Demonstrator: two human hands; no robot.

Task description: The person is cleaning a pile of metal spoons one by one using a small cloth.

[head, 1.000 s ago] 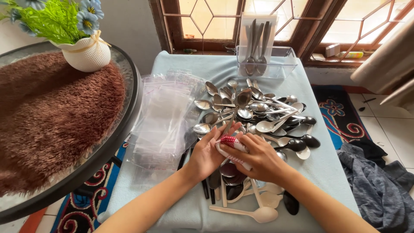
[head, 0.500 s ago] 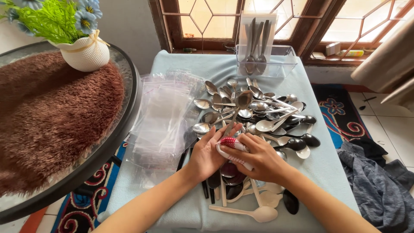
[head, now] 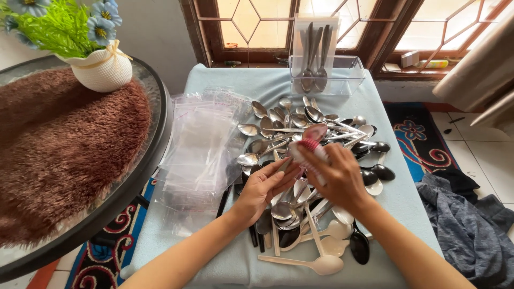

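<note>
Window-side table [head: 407, 214], pale blue cloth: heap of metal, black and cream spoons [head: 300, 160]; stack of clear zip bags [head: 201, 150] to its left; clear bin [head: 342, 80] of upright spoons at the far edge. Right hand [head: 334, 176] closed around a spoon bundle with red band [head: 309, 147] above the heap; left hand [head: 262, 190] open-fingered, fingertips touching the bundle

To your left on the pale blue cloth lies a loose heap of clear plastic zip bags [head: 201, 147], flat and rectangular, overlapping one another, just beside the spoon pile; on the window sill at the far right you see a small white box [head: 411, 58] and, next to it, a flat yellow-green packet [head: 438, 63]; no screens or signs show.
</note>
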